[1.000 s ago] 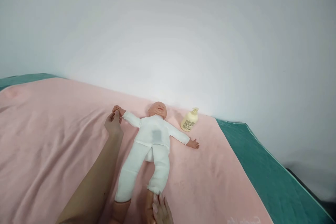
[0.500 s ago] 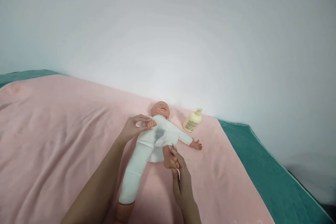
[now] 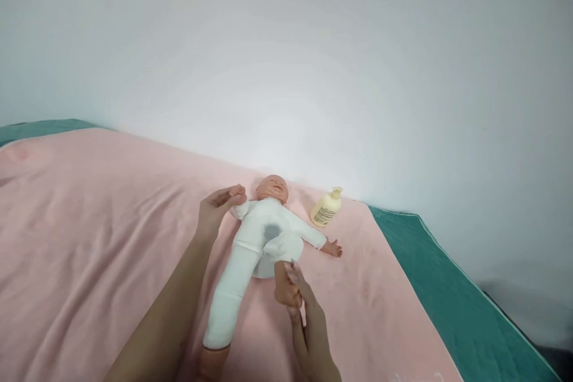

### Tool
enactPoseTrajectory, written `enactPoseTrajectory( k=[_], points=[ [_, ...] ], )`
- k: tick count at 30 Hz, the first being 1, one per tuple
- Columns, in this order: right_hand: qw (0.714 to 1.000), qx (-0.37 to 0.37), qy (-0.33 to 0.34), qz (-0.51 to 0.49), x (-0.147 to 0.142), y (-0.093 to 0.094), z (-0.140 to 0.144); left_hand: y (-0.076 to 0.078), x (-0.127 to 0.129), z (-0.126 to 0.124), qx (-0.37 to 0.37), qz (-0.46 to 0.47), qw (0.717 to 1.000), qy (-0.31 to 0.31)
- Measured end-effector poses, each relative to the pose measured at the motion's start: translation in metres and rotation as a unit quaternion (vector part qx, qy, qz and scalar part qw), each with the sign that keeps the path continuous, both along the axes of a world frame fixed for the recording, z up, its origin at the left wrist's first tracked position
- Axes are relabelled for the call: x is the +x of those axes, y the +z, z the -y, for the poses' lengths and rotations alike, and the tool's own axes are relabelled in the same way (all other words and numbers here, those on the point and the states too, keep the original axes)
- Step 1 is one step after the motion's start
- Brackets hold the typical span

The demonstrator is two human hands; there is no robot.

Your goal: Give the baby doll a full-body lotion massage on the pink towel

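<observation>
A baby doll (image 3: 250, 230) with a white cloth body lies on its back, its head toward the wall. My left hand (image 3: 213, 210) is closed on the doll's hand (image 3: 237, 191), holding it up beside the doll's shoulder. The fingers of my right hand (image 3: 308, 316) grip the doll's bare foot (image 3: 286, 286), with that leg bent and raised. The other leg (image 3: 226, 304) stretches toward me. The doll's free arm (image 3: 329, 246) lies out to the right, palm showing. A grey patch marks the middle of its torso.
A pale yellow pump bottle (image 3: 326, 207) stands to the right of the doll's head. Beneath everything is a wrinkled pink blanket (image 3: 111, 239), with a green sheet (image 3: 416, 256) showing at its sides. A white wall (image 3: 286, 59) rises directly behind.
My left hand has drawn the doll's hand outward, from over the chest to beside the shoulder. My right hand has brought the held foot slightly lower and toward me.
</observation>
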State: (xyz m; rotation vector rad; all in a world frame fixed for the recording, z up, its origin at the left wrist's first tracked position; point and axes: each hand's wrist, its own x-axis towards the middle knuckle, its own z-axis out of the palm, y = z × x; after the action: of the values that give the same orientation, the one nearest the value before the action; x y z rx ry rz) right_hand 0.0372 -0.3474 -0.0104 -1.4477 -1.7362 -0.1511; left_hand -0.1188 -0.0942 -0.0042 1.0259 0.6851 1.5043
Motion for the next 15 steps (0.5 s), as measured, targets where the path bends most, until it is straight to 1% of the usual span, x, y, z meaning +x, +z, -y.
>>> enactPoseTrajectory(
  k=[1,3,6,8,10,15],
  points=[
    [1.000,0.004,0.008,0.024,-0.002,-0.005,0.006,-0.003,-0.001,-0.005,-0.027,0.038,0.998,0.036],
    [0.997,0.019,0.026,0.077,-0.005,-0.020,0.016,-0.010,-0.005,-0.014,-0.089,0.109,0.986,0.087],
    [0.985,0.066,0.054,0.147,-0.007,-0.051,0.027,-0.020,-0.009,-0.023,-0.199,0.193,0.951,0.138],
    [0.976,0.103,0.069,0.178,-0.007,-0.073,0.033,-0.025,-0.010,-0.026,-0.257,0.199,0.930,0.175],
    [0.970,0.127,0.074,0.193,-0.008,-0.090,0.039,-0.028,-0.011,-0.027,-0.289,0.186,0.919,0.194],
    [0.971,0.148,0.046,0.183,-0.015,-0.122,0.049,-0.035,-0.011,-0.030,-0.311,0.177,0.911,0.205]
  ],
)
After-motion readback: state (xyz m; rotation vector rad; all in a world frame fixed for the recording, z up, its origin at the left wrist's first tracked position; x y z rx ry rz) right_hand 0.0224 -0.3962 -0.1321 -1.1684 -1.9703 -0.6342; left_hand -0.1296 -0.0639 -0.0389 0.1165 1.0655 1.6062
